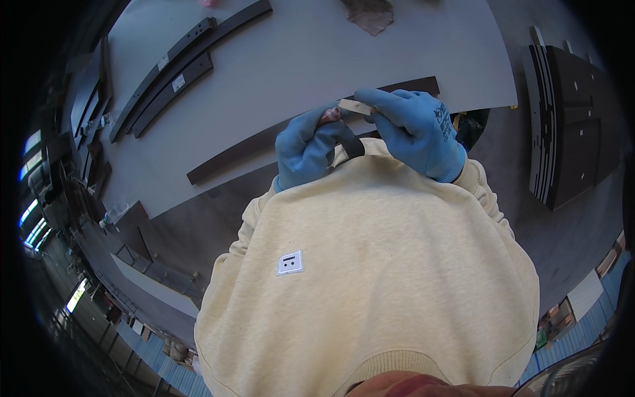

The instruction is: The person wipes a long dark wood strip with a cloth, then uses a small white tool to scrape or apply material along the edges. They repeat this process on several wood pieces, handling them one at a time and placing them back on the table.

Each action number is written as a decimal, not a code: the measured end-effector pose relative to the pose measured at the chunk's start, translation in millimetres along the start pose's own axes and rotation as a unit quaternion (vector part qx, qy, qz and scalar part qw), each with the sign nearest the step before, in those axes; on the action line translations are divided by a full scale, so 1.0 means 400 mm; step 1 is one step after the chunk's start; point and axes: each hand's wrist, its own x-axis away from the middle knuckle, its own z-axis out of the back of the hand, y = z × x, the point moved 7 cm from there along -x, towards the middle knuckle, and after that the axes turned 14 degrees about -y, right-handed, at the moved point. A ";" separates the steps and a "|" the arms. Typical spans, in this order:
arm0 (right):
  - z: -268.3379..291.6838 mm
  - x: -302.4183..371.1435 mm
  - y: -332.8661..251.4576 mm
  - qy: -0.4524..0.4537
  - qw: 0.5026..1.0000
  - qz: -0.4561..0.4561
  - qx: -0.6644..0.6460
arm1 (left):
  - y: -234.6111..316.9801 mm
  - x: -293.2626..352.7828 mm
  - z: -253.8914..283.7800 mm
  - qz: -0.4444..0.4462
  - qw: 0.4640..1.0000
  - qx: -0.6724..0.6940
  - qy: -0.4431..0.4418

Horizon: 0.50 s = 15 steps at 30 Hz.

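Both hands wear blue gloves and meet in front of my chest, over a pale worktable. My left hand [304, 144] is closed around a small reddish-pink, tube-like thing [329, 116], whose rounded end sticks out past the thumb. My right hand [415, 129] pinches a small flat off-white piece [354, 106] between thumb and fingertips, its free end close to the reddish tube. Whether the two touch, I cannot tell. A dark curved strip [352, 142] shows beside my left fingers; what it belongs to is hidden. Beyond the hands lies a long dark board [231, 157], partly covered by them.
More narrow dark boards [188, 56] with small labels lie at the far left of the worktable [284, 63]. A brownish cloth [370, 14] rests at the far edge. To the right stands a stack of dark panels [572, 119]. A clear plastic bag [116, 213] sits at the left.
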 end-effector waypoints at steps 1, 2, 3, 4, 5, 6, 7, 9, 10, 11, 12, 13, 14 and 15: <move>-0.001 -0.001 0.000 0.001 1.000 0.001 0.000 | 0.007 -0.004 -0.005 -0.006 1.000 0.000 -0.006; 0.001 -0.002 0.000 0.011 1.000 0.003 0.000 | 0.009 -0.008 -0.008 -0.004 1.000 0.018 -0.006; 0.002 -0.003 0.000 0.021 1.000 0.006 0.001 | 0.015 -0.012 -0.014 -0.011 0.999 0.031 -0.012; 0.004 -0.005 0.002 0.029 1.000 0.005 -0.002 | 0.019 -0.015 -0.018 -0.014 0.999 0.048 -0.011; 0.005 -0.006 0.001 0.032 0.999 0.010 0.002 | 0.024 -0.018 -0.024 -0.022 0.998 0.054 -0.015; 0.007 -0.006 0.002 0.034 0.999 0.012 0.004 | 0.026 -0.020 -0.026 -0.027 0.998 0.064 -0.012; 0.007 -0.007 0.004 0.032 0.999 0.009 0.003 | 0.028 -0.021 -0.027 -0.032 0.997 0.074 -0.008; 0.004 -0.007 0.009 0.005 1.000 0.000 0.007 | 0.021 -0.025 -0.022 -0.008 0.998 0.058 -0.008; 0.002 -0.008 0.013 -0.011 1.000 -0.007 0.008 | 0.019 -0.027 -0.019 0.000 0.999 0.047 -0.010; 0.003 -0.009 0.014 -0.013 1.000 -0.008 0.010 | 0.017 -0.028 -0.016 0.004 0.999 0.040 -0.011; 0.004 -0.010 0.016 -0.014 1.000 -0.009 0.013 | 0.017 -0.031 -0.014 0.004 0.999 0.030 -0.014; 0.004 -0.011 0.017 -0.016 1.000 -0.009 0.016 | 0.021 -0.033 -0.014 -0.006 1.000 0.011 -0.019; 0.008 -0.013 0.017 -0.004 1.000 -0.004 0.019 | 0.018 -0.034 -0.013 0.000 1.000 0.014 -0.014; 0.011 -0.015 0.017 0.008 1.000 0.001 0.023 | 0.020 -0.035 -0.015 -0.004 1.000 0.009 -0.011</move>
